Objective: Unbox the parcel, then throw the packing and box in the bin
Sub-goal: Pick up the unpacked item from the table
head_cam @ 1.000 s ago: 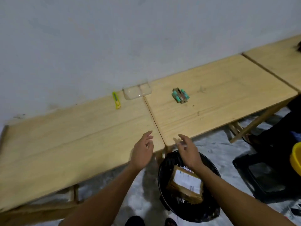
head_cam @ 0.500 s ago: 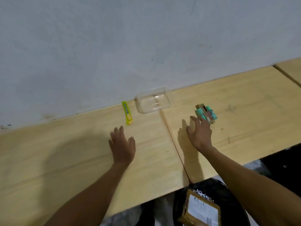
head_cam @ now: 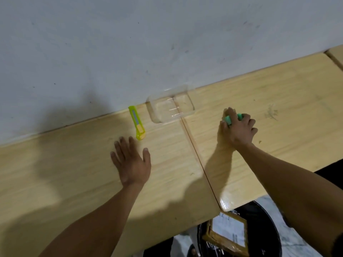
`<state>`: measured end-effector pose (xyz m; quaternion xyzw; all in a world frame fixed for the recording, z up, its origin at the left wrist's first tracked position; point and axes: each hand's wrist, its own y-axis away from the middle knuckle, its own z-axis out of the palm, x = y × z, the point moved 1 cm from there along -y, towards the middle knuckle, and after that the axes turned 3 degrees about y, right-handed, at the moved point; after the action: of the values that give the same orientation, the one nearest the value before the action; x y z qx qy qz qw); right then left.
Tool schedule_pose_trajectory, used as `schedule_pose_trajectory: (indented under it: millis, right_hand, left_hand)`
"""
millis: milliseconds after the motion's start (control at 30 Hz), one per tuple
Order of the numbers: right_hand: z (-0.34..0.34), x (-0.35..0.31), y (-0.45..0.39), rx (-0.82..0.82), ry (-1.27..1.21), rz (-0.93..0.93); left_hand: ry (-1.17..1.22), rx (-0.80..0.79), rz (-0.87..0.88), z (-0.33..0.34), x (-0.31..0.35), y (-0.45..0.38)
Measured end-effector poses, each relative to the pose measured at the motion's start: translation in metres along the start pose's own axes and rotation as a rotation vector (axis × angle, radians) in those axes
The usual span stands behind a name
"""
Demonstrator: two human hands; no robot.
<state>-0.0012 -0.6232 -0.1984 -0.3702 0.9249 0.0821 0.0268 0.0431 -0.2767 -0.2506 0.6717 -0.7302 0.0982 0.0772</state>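
The brown cardboard box (head_cam: 228, 236) with a white label lies inside the black bin (head_cam: 267, 229) on the floor, below the table's front edge. On the right wooden table, my right hand (head_cam: 236, 129) is closed over a small green item (head_cam: 228, 120), which mostly hides under my fingers. My left hand (head_cam: 130, 160) rests flat and open on the left table, just below a yellow-green utility knife (head_cam: 137, 125). A clear plastic tray (head_cam: 169, 108) sits against the wall, across the seam between the two tables.
Two wooden tables (head_cam: 278, 101) stand side by side against a grey wall, with a narrow seam between them. A third table's corner (head_cam: 336, 54) shows at far right. Grey floor appears beside the bin.
My right hand has reached forward and closed over the green item. My left hand stays flat near the knife. The view has moved closer to the table.
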Motion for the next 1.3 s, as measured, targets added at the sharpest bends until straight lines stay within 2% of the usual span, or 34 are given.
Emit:
schedule_pose_trajectory:
  millis: [133, 233, 367, 533, 600, 700, 867, 1033, 1200, 1300]
  right_hand:
    - [-0.006, -0.008, 0.003, -0.007, -0.056, -0.002]
    - [-0.012, -0.011, 0.007, -0.03, -0.093, -0.096]
    - [-0.022, -0.033, 0.017, -0.073, -0.295, -0.28]
    - [-0.048, -0.098, 0.012, -0.012, -0.446, -0.623]
    - [-0.059, -0.123, 0.004, -0.043, -0.382, -0.768]
    - [-0.061, -0.156, -0.015, -0.125, -0.122, -0.958]
    - [-0.047, -0.188, -0.045, -0.295, 0.264, -1.012]
    - [-0.027, -0.196, -0.056, -0.373, 0.304, -1.092]
    - [-0.019, -0.189, -0.057, -0.277, 0.299, -1.138]
    - [-0.019, -0.185, -0.056, -0.286, 0.285, -1.126]
  left_hand:
    - [0.004, -0.001, -0.004, -0.003, 0.002, 0.0]
    - [0.01, -0.004, -0.019, -0.005, 0.002, 0.0]
    - [-0.003, -0.022, -0.028, -0.009, 0.003, -0.001]
    - [-0.01, -0.047, -0.039, -0.013, 0.004, -0.002]
    - [-0.012, -0.041, -0.041, -0.013, 0.005, -0.001]
    - [-0.008, -0.034, -0.036, -0.014, 0.005, 0.0]
    - [-0.012, -0.057, -0.052, -0.014, 0.005, -0.001]
    - [0.008, -0.063, -0.049, -0.016, 0.006, -0.001]
    - [0.01, -0.067, -0.053, -0.015, 0.006, -0.001]
    - [0.009, -0.068, -0.051, -0.015, 0.006, -0.001]
